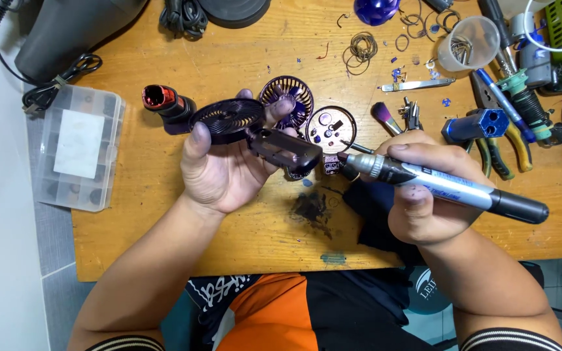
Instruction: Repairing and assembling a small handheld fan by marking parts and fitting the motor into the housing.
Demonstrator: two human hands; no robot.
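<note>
The work surface is a rectangular table [242, 234] of bare, light-brown wood, scuffed and marked with a dark ink stain [311, 208] near its front edge. A smaller green smear [334, 259] lies just in front of that stain, at the table's front edge. Left of the table, the floor [1, 247] is laid with pale grey tiles; a grout line runs parallel to the table's left edge. Lighting is even and diffuse, casting only soft shadows on the wood.

Clear compartment box [80, 148] at left edge of wooden table [242, 227]. Plastic cup [468, 43] upper right; pliers [497, 146] below it. Wire coils [363, 46] top centre.
</note>
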